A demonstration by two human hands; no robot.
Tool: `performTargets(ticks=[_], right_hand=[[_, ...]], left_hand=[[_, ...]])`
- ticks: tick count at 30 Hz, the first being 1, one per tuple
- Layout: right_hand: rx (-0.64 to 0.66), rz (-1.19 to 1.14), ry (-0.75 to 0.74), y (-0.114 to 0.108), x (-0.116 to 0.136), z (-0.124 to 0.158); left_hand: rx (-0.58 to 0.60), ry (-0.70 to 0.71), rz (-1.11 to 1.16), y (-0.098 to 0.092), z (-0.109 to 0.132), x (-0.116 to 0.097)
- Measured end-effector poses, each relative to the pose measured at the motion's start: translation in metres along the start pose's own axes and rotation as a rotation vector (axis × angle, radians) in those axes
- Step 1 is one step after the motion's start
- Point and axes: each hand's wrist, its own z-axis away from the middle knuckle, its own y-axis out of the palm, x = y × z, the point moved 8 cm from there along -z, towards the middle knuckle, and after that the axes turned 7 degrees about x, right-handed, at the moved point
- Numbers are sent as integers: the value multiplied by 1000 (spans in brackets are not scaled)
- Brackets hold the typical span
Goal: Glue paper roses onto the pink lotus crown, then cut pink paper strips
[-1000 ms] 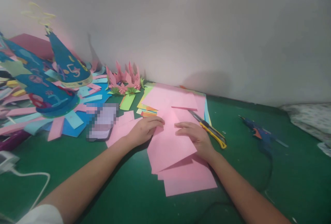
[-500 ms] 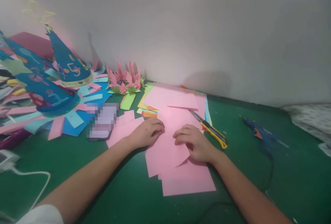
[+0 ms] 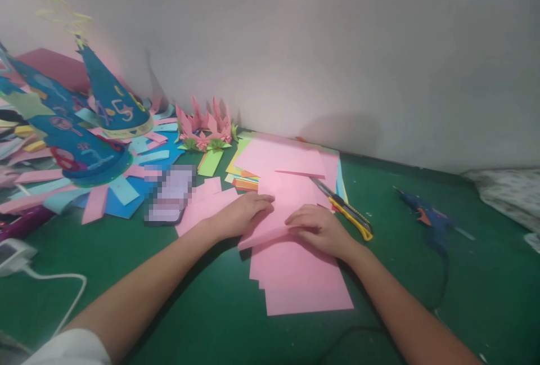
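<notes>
A sheet of pink paper (image 3: 276, 219) lies between my hands, its near edge raised and folded over away from me. My left hand (image 3: 248, 214) grips the sheet's left side, fingers closed together, thumb partly hidden. On its right side, my right hand (image 3: 323, 230) pinches the folded edge between thumb and fingers. Beneath this sheet more pink sheets (image 3: 307, 294) are spread on the green table (image 3: 202, 309). A yellow and black utility knife (image 3: 348, 213) rests just beyond my right hand, its blade pointing to the paper stack.
Behind my hands is a stack of coloured paper (image 3: 282, 154). A phone (image 3: 171, 193) lies left of it. Blue cone hats (image 3: 113, 92) and a pink paper crown (image 3: 206, 129) stand back left. A glue gun (image 3: 426, 210) lies right, a charger (image 3: 17, 255) left.
The near edge of the top pink sheet has been turned up and away from me. Both hands have shifted slightly; my right hand now holds the folded edge.
</notes>
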Motion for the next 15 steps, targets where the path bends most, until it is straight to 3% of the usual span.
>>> performTargets(ticks=[4,8,12,15], right_hand=[[-61,-73,240,3,-19,-1],[-90,6,437,6,-31,-2],[-121,121,437,5,-27,-7],[-113,154,401,5,-23,-9]], left_hand=[[55,-99,158,3,-3,14],[51,-275,443,-3,-1,29],[81,-328,675,-6,1,30],[111,-313,516,-8,1,27]])
